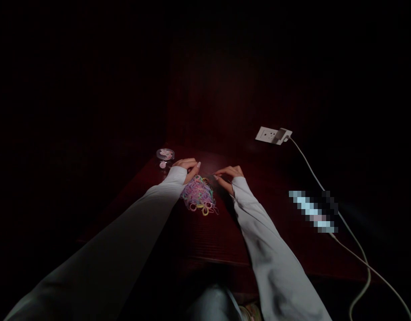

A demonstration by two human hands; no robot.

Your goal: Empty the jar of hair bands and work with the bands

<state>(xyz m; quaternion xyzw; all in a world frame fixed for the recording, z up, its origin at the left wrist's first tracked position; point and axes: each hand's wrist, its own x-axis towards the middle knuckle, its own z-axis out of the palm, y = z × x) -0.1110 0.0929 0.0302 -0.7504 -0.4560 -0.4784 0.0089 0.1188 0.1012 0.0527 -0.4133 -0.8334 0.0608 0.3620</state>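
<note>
A tangled heap of colourful hair ties, mostly pink, purple and yellow, lies on the dark red table between my forearms. My left hand is at the heap's far left edge, fingers bent and closed, thumb pointing forward. To the right of the heap, my right hand is closed in a pinch, its thumb and fingertips turned toward the left hand. A faint thin line shows by the right fingertips; it is too dim to name. What the left fingers hold, if anything, is hidden.
A round clear container with pink pieces stands beyond my left hand, a small pink round piece before it. At the right are a white socket with a plugged-in charger, its cable, and a pixelated bright object.
</note>
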